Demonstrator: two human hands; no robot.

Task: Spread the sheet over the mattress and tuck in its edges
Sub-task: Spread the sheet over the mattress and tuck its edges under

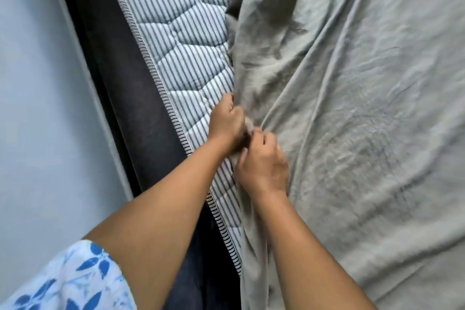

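A grey-green sheet (352, 108) lies wrinkled over most of the striped quilted mattress (181, 40). Its left edge is bunched into folds, leaving a strip of mattress bare along the left side. My left hand (226, 123) grips the bunched edge of the sheet near the middle of the view. Just below and to the right, my right hand (264, 166) pinches the same gathered edge. The two hands touch each other over the fold.
A dark bed frame (118, 88) runs along the mattress's left side, with a pale blue-grey wall (37, 108) close beyond it. The gap between wall and bed is narrow. My blue-and-white patterned sleeve (75, 282) shows at the lower left.
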